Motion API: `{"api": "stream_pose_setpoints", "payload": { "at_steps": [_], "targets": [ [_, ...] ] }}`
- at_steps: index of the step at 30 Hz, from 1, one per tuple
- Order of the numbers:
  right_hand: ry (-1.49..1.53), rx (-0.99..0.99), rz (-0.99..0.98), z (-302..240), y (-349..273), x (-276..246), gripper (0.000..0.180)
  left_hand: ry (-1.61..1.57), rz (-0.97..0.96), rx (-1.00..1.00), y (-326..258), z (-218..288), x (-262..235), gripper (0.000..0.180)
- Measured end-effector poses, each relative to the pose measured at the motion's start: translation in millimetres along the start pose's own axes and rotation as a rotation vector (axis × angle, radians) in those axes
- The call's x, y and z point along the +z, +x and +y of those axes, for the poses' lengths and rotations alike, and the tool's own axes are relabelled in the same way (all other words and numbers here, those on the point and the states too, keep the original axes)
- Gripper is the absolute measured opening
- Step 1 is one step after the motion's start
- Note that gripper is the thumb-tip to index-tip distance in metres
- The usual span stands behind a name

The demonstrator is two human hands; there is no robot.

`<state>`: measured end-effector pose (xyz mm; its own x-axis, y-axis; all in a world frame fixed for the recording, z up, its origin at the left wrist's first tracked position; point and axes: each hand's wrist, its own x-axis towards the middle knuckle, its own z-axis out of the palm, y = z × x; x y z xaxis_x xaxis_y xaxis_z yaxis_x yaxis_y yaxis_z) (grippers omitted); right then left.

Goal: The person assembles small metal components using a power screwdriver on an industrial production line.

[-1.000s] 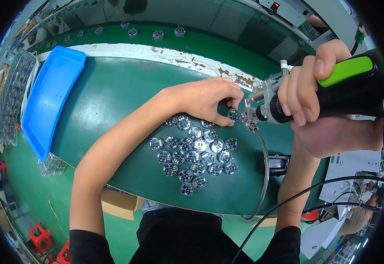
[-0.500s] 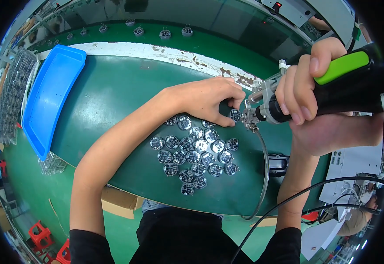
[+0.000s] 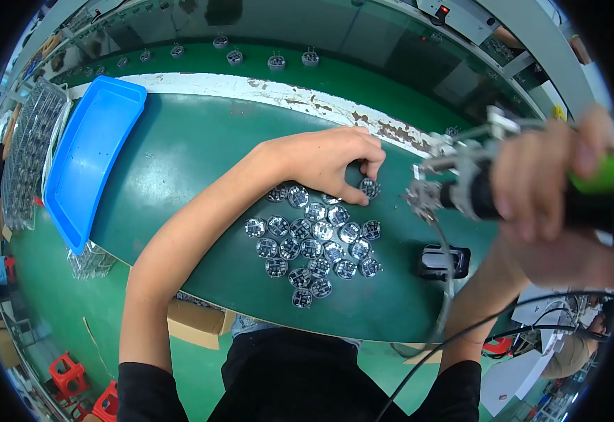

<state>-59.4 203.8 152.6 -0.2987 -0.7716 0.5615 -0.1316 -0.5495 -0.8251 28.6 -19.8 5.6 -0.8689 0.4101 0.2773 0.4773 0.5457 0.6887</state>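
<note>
My left hand (image 3: 338,162) reaches across the green worktop, its thumb and fingertips closed around a small round electronic part (image 3: 369,188). Several similar round parts (image 3: 310,247), dark with silvery pieces on top, lie grouped just nearer to me. At the right, my right hand (image 3: 542,179) is smeared by motion but wraps round a black and green powered screwdriver (image 3: 472,190). The screwdriver's metal front end points left, apart from the pinched part. A thin clear hose (image 3: 449,281) hangs from that end.
A blue tray (image 3: 85,172) lies at the left edge, beside stacked clear plastic trays (image 3: 36,151). Beyond the chipped white ledge (image 3: 307,102), more round parts (image 3: 276,62) stand on a green strip. A black box-shaped object (image 3: 444,261) and black cable (image 3: 454,327) are at right.
My right hand has pulled the screwdriver to the right, away from the round part. The left hand keeps its pinch on that part, nearly in place. The view has shifted slightly.
</note>
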Motion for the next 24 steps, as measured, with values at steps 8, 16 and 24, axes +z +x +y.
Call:
{"api": "stream_pose_setpoints", "payload": {
  "at_steps": [8,16,24],
  "targets": [
    [0.061,0.057,0.139,-27,0,-9,0.089,0.049,0.188,-0.465,-11,-18,-54,0.027],
    [-0.037,0.0,0.177,-23,9,-13,0.092,1.022,0.573,-0.69,32,-75,-48,0.037],
    [-0.063,-0.026,0.113,-28,9,-15,0.087,0.597,0.436,-0.251,27,-49,-38,0.027]
  ]
}}
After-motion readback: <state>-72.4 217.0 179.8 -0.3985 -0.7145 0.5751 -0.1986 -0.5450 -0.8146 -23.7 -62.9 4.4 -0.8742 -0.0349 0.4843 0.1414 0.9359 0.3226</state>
